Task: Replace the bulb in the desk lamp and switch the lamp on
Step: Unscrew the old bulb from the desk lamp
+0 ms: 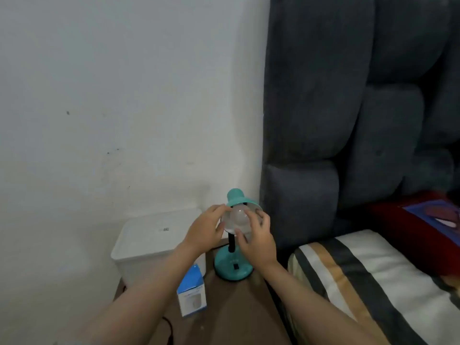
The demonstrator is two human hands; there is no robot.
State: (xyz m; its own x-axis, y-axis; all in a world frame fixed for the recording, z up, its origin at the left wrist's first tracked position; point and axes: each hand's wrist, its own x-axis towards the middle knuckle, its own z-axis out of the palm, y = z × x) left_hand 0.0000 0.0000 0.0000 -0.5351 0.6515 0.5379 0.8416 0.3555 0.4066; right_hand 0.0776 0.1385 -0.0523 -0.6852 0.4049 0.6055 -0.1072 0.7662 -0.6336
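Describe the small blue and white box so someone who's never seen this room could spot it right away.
Find the dark padded headboard; left of it a brown table stands against the white wall. On the table, the box stands upright in front of the white bin and left of the teal lamp. It is the only blue thing there, with a white front face.

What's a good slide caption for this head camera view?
Both hands, left and right, grip the teal desk lamp shade around its bulb.

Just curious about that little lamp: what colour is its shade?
The lamp shade is teal, matching its base; seen in the head view.
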